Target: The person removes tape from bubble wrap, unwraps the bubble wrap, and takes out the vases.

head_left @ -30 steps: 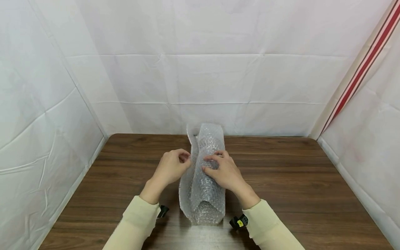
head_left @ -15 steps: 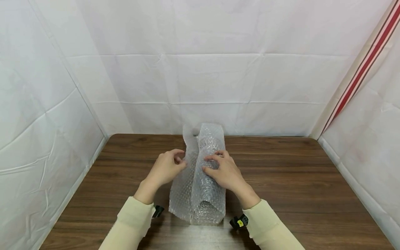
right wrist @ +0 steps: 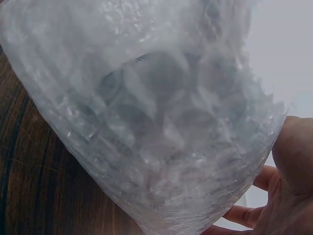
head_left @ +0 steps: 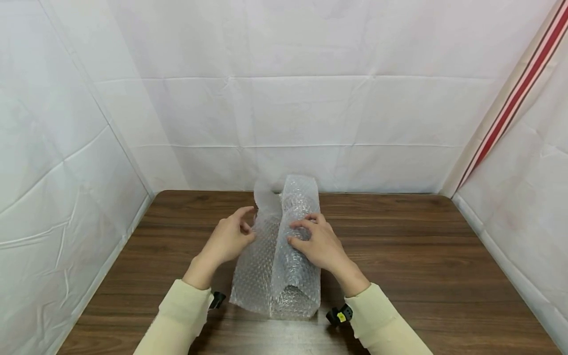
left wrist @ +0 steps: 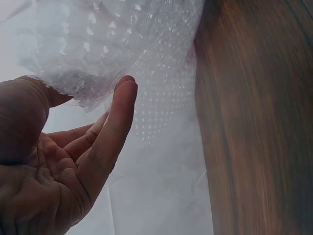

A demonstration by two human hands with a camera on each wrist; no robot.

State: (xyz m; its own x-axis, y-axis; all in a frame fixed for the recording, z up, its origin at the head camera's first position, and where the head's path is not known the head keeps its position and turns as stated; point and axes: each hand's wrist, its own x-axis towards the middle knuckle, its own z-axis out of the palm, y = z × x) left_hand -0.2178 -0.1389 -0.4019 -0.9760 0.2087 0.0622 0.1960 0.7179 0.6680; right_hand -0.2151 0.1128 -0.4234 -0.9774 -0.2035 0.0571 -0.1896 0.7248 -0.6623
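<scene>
A sheet of bubble wrap [head_left: 295, 296] stands partly rolled in the middle of the table, its long axis running away from me. Left of the roll a loose flap [head_left: 257, 261] slants outward over the table. My left hand [head_left: 226, 239] pinches the flap's outer edge between thumb and index finger; the left wrist view shows the wrap [left wrist: 93, 54] passing between them. On top of the roll my right hand [head_left: 319, 241] holds the overlapping layer with curved fingers and thumb. Through the wrap in the right wrist view [right wrist: 161, 98], a darker grey, blurred shape shows; the layers hide what it is.
The brown wood-grain table [head_left: 421, 256] extends on both sides of the wrap. White sheeting [head_left: 284, 113] hangs behind it and along both sides, with a red stripe [head_left: 510, 108] at the right corner. A dark wrist camera [head_left: 339, 314] sits by the right cuff.
My left hand has moved leftward and slightly toward me, drawing the flap away from the roll and opening it out. The right hand and the roll have stayed put.
</scene>
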